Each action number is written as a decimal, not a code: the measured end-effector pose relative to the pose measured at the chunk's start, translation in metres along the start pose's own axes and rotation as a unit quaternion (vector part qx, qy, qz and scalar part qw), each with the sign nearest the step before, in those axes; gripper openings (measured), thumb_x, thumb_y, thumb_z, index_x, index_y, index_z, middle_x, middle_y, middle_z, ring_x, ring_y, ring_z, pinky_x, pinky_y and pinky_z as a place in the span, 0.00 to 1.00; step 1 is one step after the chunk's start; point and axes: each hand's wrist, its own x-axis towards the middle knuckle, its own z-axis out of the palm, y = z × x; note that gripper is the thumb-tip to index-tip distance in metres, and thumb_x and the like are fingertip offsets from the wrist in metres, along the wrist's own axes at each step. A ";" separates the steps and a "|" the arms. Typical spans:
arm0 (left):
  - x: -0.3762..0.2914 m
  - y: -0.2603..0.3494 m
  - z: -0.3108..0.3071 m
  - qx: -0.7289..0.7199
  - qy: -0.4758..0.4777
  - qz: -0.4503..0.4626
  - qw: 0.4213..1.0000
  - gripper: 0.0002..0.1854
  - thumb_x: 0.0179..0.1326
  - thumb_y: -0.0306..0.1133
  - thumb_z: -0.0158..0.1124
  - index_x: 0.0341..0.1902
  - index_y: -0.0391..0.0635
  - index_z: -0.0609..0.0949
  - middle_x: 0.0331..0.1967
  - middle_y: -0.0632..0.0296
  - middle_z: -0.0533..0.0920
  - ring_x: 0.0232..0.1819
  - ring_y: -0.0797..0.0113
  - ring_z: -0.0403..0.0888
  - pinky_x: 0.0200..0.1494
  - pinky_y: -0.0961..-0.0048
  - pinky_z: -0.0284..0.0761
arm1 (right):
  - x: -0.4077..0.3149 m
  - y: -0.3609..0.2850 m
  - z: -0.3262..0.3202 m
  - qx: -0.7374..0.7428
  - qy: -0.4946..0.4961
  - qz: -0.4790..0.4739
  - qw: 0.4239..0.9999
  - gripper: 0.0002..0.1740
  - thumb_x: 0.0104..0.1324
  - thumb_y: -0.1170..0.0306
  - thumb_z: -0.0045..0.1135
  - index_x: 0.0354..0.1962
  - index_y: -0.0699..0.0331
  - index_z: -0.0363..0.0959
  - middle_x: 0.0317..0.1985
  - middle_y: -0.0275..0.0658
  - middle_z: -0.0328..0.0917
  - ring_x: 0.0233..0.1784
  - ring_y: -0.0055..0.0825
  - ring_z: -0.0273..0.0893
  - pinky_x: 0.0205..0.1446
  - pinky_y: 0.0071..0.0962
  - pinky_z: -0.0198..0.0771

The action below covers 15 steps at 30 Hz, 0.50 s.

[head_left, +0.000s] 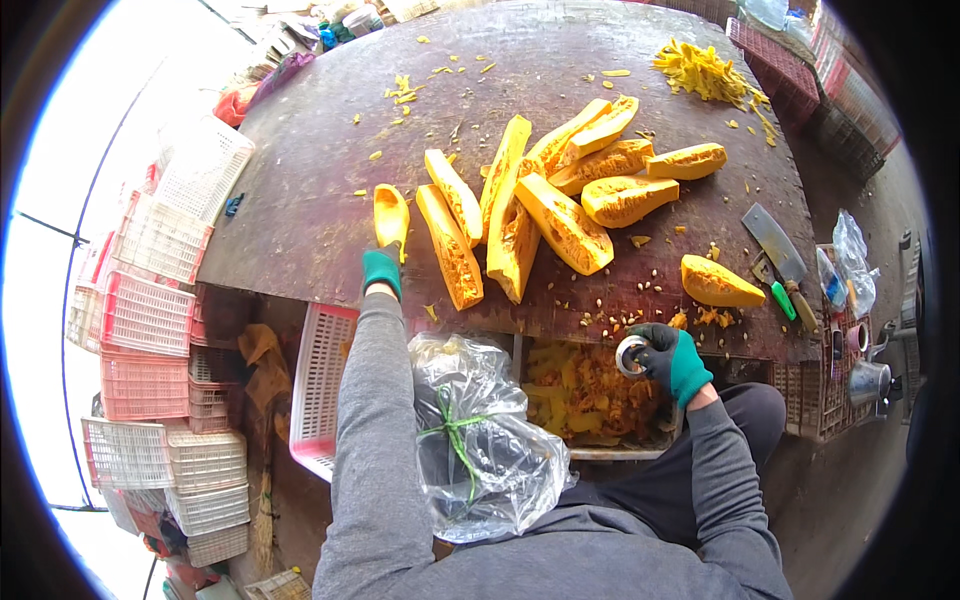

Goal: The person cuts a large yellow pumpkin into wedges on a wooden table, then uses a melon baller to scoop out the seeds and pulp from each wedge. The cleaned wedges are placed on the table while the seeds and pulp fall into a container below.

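My left hand (382,268), in a green and dark glove, grips the near end of a hollowed pumpkin piece (391,215) at the table's left. Beyond and to its right lie several long pumpkin pieces (564,223) with stringy flesh and seeds on their cut faces. My gloved right hand (671,361) holds a round metal ring-shaped scraper (632,356) just off the table's near edge. Below that hand a crate of orange pulp and peelings (585,397) stands under the edge. One more pumpkin piece (720,283) rests on the table beyond my right hand, near scattered seeds.
A cleaver (775,241) and a green-handled peeler (781,298) lie at the table's right edge. Yellow peelings (701,71) are heaped at the far right. Stacked plastic crates (146,382) stand at the left. A clear plastic bag with a green tie (480,450) covers my lap.
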 end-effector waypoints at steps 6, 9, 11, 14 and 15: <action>-0.008 0.031 0.028 0.400 -0.005 0.387 0.831 0.35 0.51 0.34 0.72 0.67 0.57 0.77 0.70 0.52 0.72 0.71 0.51 0.69 0.69 0.54 0.65 | 0.008 -0.010 0.007 0.033 -0.010 -0.003 0.999 0.20 0.62 0.76 0.64 0.53 0.69 0.78 0.46 0.41 0.85 0.46 0.21 0.81 0.52 0.26 0.77; -0.024 0.065 0.046 0.553 -0.146 0.368 0.734 0.41 0.48 0.31 0.74 0.69 0.71 0.74 0.79 0.68 0.60 0.82 0.59 0.50 0.78 0.43 0.42 | 0.011 -0.014 0.011 0.012 -0.004 0.001 1.000 0.21 0.63 0.76 0.64 0.55 0.69 0.78 0.46 0.41 0.85 0.46 0.21 0.81 0.52 0.26 0.77; -0.027 0.078 0.044 0.594 -0.140 0.378 0.697 0.41 0.46 0.32 0.76 0.68 0.70 0.75 0.79 0.67 0.61 0.81 0.58 0.51 0.79 0.44 0.41 | 0.012 -0.015 0.012 0.008 -0.008 0.009 1.000 0.22 0.63 0.76 0.64 0.55 0.69 0.78 0.46 0.41 0.85 0.46 0.21 0.81 0.52 0.27 0.77; -0.031 0.087 0.039 0.593 -0.198 0.404 0.668 0.42 0.41 0.34 0.78 0.66 0.65 0.76 0.76 0.67 0.65 0.80 0.58 0.54 0.79 0.45 0.38 | 0.012 -0.015 0.011 0.001 -0.009 0.001 1.000 0.21 0.63 0.75 0.64 0.55 0.69 0.78 0.46 0.41 0.86 0.46 0.21 0.81 0.52 0.27 0.77; -0.032 0.090 0.038 0.596 -0.223 0.401 0.659 0.42 0.41 0.34 0.78 0.66 0.63 0.76 0.75 0.67 0.67 0.80 0.58 0.55 0.79 0.45 0.38 | 0.012 -0.014 0.011 0.002 -0.010 -0.010 1.000 0.21 0.63 0.75 0.64 0.55 0.69 0.78 0.46 0.41 0.86 0.46 0.21 0.81 0.52 0.27 0.77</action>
